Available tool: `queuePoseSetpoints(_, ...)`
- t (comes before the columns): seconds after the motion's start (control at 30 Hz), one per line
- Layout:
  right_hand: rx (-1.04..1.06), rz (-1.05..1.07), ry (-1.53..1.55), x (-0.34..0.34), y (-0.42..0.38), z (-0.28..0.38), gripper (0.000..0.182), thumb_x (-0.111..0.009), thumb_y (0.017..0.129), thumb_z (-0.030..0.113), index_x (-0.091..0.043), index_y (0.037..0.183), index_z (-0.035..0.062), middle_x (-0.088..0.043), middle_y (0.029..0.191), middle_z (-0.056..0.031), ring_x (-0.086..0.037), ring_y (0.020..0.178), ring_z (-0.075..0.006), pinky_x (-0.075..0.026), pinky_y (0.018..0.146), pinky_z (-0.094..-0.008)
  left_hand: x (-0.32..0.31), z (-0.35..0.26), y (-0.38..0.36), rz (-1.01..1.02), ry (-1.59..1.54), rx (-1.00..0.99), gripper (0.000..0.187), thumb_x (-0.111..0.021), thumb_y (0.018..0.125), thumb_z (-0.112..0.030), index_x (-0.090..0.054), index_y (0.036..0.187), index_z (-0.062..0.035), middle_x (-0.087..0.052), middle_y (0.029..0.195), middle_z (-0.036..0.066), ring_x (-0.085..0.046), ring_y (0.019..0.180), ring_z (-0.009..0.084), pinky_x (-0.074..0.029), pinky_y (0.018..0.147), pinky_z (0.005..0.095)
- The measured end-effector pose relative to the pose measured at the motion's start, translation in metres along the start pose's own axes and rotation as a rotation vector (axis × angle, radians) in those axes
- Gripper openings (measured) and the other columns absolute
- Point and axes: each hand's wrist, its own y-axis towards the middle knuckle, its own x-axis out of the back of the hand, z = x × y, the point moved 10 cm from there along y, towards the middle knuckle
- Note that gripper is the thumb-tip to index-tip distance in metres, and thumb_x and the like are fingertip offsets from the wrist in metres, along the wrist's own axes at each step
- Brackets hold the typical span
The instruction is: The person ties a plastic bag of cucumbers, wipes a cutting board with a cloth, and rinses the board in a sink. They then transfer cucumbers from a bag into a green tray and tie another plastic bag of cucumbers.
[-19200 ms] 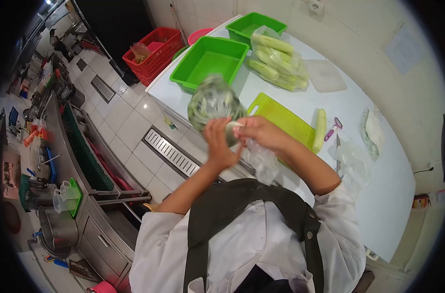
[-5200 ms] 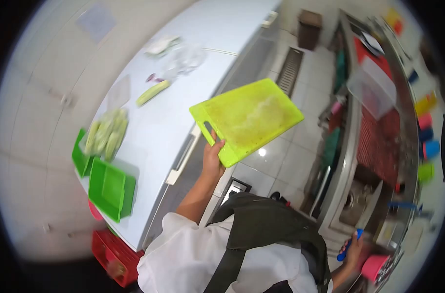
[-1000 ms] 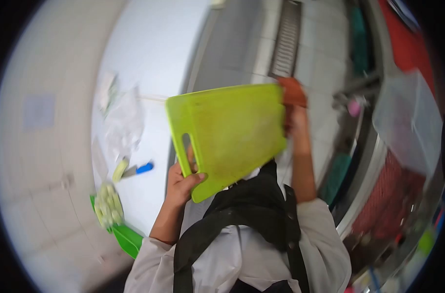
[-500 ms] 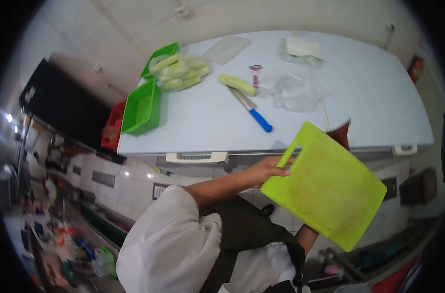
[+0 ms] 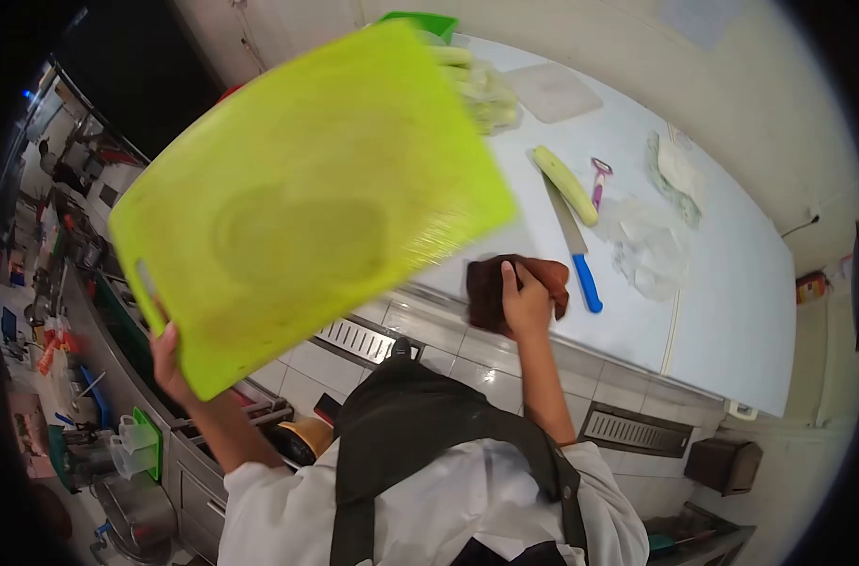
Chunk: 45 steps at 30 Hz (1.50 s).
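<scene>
My left hand (image 5: 170, 366) grips a lime-green cutting board (image 5: 307, 160) by its handle end and holds it up at the left, tilted above the floor and the table's edge. The board looks stained, with a darker shadowed or damp patch low on its face. My right hand (image 5: 528, 300) is closed on a brown cloth (image 5: 491, 288) at the front edge of the white table. Just right of the cloth lies a knife (image 5: 588, 281) with a blue handle, its blade partly under a peeled pale-green vegetable (image 5: 565, 185). A purple peeler (image 5: 599, 181) rests beside that vegetable.
A crumpled clear plastic bag (image 5: 648, 247) lies right of the knife. Behind the board, a bag of pale-green vegetables (image 5: 494, 99) and a green bin (image 5: 429, 24) are partly hidden. Further back are a translucent sheet (image 5: 554, 92) and a folded cloth (image 5: 677, 174).
The cutting board has swung from the right side up to the left in my left hand. My right hand, hidden behind the board before, now shows with the brown cloth.
</scene>
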Motion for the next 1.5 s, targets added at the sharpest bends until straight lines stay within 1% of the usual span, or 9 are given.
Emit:
queuePoseSetpoints(0.27, -0.175, -0.059, -0.452, -0.09, 0.181, 0.049, 0.062, -0.037, 0.086, 0.052, -0.033, 0.135, 0.0133, -0.058, 0.111, -0.0196, -0.056, 0.101, -0.0352, -0.031, 0.088, -0.0591, 0.177, -0.048, -0.013, -0.728, 0.333, -0.108, 0.041, -0.04, 0.089, -0.013, -0.041, 0.125, 0.0057, -0.047, 0.123, 0.015, -0.047, 0.113, 0.0229, -0.036, 0.095, 0.0353)
queuePoseSetpoints(0.37, 0.17, -0.326, -0.566, -0.131, 0.242, 0.113, 0.052, -0.039, 0.087, 0.046, -0.044, 0.126, 0.0123, -0.057, 0.112, -0.0149, -0.048, 0.11, -0.0339, -0.024, 0.095, -0.06, 0.177, -0.027, 0.026, -0.702, 0.397, -0.051, 0.041, -0.042, 0.089, -0.013, -0.04, 0.125, 0.0071, -0.047, 0.123, 0.013, -0.047, 0.112, 0.0211, -0.036, 0.095, 0.0344)
queuePoseSetpoints(0.53, 0.799, 0.215, -0.297, -0.182, 0.069, 0.189, 0.04, -0.044, 0.087, 0.026, -0.046, 0.127, 0.0206, -0.036, 0.137, -0.0066, -0.025, 0.13, -0.0288, -0.015, 0.105, -0.0544, 0.181, 0.022, 0.083, -0.534, 0.264, 0.048, 0.044, -0.041, 0.088, -0.013, -0.038, 0.127, 0.0068, -0.045, 0.128, 0.014, -0.045, 0.115, 0.022, -0.032, 0.098, 0.0345)
queuePoseSetpoints(0.7, 0.324, 0.407, -0.465, -0.109, 0.008, 0.063, 0.041, -0.043, 0.086, 0.022, -0.047, 0.128, 0.0205, -0.033, 0.14, -0.0069, -0.026, 0.131, -0.0283, -0.014, 0.105, -0.0527, 0.169, 0.054, 0.122, -0.15, -0.127, 0.15, 0.045, -0.04, 0.087, -0.013, -0.037, 0.127, 0.0071, -0.043, 0.13, 0.015, -0.042, 0.118, 0.0232, -0.027, 0.101, 0.0351)
queuePoseSetpoints(0.83, -0.045, -0.067, -0.498, -0.048, 0.048, -0.013, 0.048, -0.035, 0.09, 0.027, -0.033, 0.137, 0.0162, -0.026, 0.144, -0.0105, -0.019, 0.133, -0.0319, -0.007, 0.103, -0.057, 0.189, 0.033, 0.127, -0.308, 0.066, 0.058, 0.045, -0.042, 0.086, -0.015, -0.039, 0.127, 0.0051, -0.045, 0.128, 0.015, -0.042, 0.118, 0.0239, -0.027, 0.101, 0.0352)
queuePoseSetpoints(0.9, 0.128, -0.235, -0.679, -0.089, 0.07, 0.04, 0.049, -0.037, 0.089, 0.027, -0.033, 0.135, 0.0101, -0.029, 0.141, -0.0113, -0.027, 0.128, -0.0315, -0.02, 0.1, -0.0534, 0.209, 0.01, 0.109, -0.632, 0.363, -0.127, 0.045, -0.042, 0.086, -0.015, -0.041, 0.127, 0.0035, -0.047, 0.126, 0.015, -0.043, 0.117, 0.0238, -0.028, 0.1, 0.0355)
queuePoseSetpoints(1.03, 0.73, 0.069, -0.229, -0.207, 0.008, 0.203, 0.046, -0.044, 0.085, 0.026, -0.042, 0.128, 0.0115, -0.042, 0.131, -0.0095, -0.036, 0.122, -0.0279, -0.024, 0.101, -0.0502, 0.163, 0.032, 0.126, -0.205, 0.076, 0.097, 0.044, -0.039, 0.086, -0.01, -0.041, 0.126, 0.0079, -0.047, 0.125, 0.02, -0.049, 0.11, 0.027, -0.036, 0.095, 0.0391)
queuePoseSetpoints(1.33, 0.038, -0.081, -0.221, -0.008, -0.049, -0.054, 0.047, -0.046, 0.086, 0.013, -0.038, 0.133, 0.0126, -0.036, 0.138, -0.0098, -0.03, 0.129, -0.0269, -0.021, 0.105, -0.0417, 0.075, 0.106, 0.1, -0.175, 0.089, 0.358, 0.05, -0.046, 0.08, -0.014, -0.039, 0.126, 0.004, -0.051, 0.113, 0.023, -0.057, 0.095, 0.0279, -0.046, 0.082, 0.039)
queuePoseSetpoints(1.5, -0.525, -0.032, 1.004, 0.007, -0.211, -0.163, 0.047, -0.036, 0.093, 0.033, -0.042, 0.128, 0.0023, -0.049, 0.125, -0.0152, -0.045, 0.118, -0.0263, -0.034, 0.098, -0.0339, -0.034, 0.202, 0.078, 0.224, 0.13, 0.604, 0.059, -0.052, 0.073, -0.014, -0.038, 0.125, 0.0097, -0.054, 0.108, 0.021, -0.058, 0.093, 0.027, -0.047, 0.081, 0.0341)
